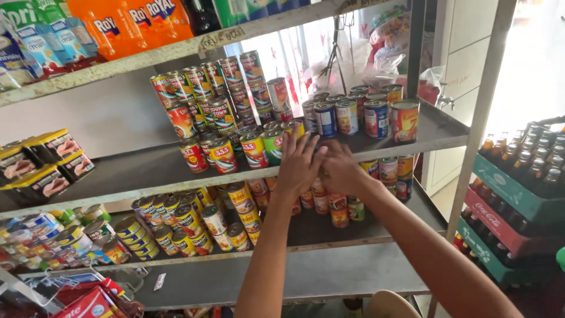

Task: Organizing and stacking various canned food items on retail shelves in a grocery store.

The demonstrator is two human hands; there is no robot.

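Both my hands reach to the front edge of the grey metal shelf (147,171), side by side. My left hand (299,163) has its fingers spread and rests against a green-labelled can (272,144) in the row of stacked cans. My right hand (340,168) lies flat next to it with fingers pointing left; whatever is under its palm is hidden. To the right stands a group of cans with blue labels (325,118) and an orange-red can (404,121). Stacked red-and-yellow cans (223,154) fill the shelf's middle.
Yellow flat tins (53,146) sit at the shelf's left. More cans (188,221) crowd the lower shelf. Orange soda bottles (123,23) line the top shelf. Crates of glass bottles (518,188) stand at the right, beyond a metal upright (479,118). Plastic bags (382,53) hang behind.
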